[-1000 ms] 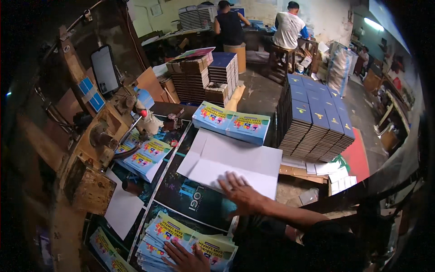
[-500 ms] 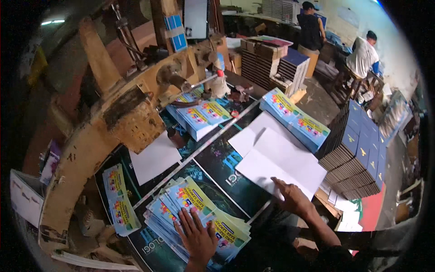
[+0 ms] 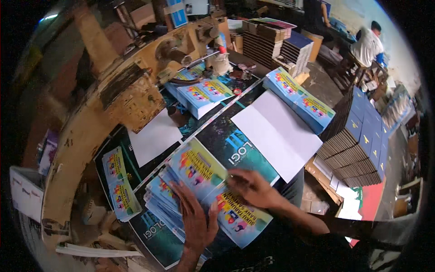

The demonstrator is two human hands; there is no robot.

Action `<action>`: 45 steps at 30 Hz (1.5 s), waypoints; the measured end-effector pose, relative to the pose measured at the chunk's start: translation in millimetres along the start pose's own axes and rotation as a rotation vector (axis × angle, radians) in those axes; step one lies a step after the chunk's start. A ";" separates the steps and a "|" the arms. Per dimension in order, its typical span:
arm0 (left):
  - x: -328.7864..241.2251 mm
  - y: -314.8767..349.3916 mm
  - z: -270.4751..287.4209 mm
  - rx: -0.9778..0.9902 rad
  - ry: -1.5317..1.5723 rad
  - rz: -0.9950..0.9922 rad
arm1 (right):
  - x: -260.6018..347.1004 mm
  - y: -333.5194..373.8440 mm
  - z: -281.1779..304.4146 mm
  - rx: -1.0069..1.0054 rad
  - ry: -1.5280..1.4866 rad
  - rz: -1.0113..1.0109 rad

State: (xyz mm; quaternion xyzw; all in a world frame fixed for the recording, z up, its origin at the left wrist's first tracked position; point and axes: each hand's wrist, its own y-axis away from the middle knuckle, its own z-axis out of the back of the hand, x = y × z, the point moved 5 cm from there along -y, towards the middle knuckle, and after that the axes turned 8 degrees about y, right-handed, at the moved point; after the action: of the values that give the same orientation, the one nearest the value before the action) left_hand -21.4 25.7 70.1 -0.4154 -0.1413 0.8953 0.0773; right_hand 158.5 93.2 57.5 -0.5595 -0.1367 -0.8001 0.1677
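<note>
Dark, white-lettered tabletop [image 3: 216, 144]; left fingers [image 3: 186, 198] touch titled covers [image 3: 195, 164], right fingers [image 3: 245, 176] blurred.

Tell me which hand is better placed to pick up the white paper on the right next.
Right, most likely: the right hand is nearer the white paper, while the left hand is farther away, over the printed sheets.

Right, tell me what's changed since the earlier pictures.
The right hand left the white paper and moved left to the topmost printed cover, which now lies skewed rightward off the fanned covers; its grip is unclear. The left hand stayed on the covers; the stacked blue books stayed put.
</note>
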 end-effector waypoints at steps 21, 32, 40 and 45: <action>139.9 -62.7 0.1 0.138 -0.802 0.033 | -42.2 51.2 -100.4 0.420 0.600 0.283; 34.6 16.9 -53.5 0.342 -0.718 -0.029 | -57.2 -1.7 77.4 -0.076 0.549 0.135; 31.8 11.5 -52.0 0.311 -0.719 -0.011 | -94.6 51.9 91.8 0.042 0.916 -0.145; 25.4 10.9 -53.7 0.339 -0.737 -0.022 | -73.6 56.0 81.3 0.185 0.914 -0.292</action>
State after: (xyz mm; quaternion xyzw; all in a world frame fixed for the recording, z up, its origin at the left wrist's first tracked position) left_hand 3.2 32.0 15.3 -0.0464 -0.0143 0.9940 0.0984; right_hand 274.6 84.0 17.3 -0.1088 -0.1968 -0.9635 0.1456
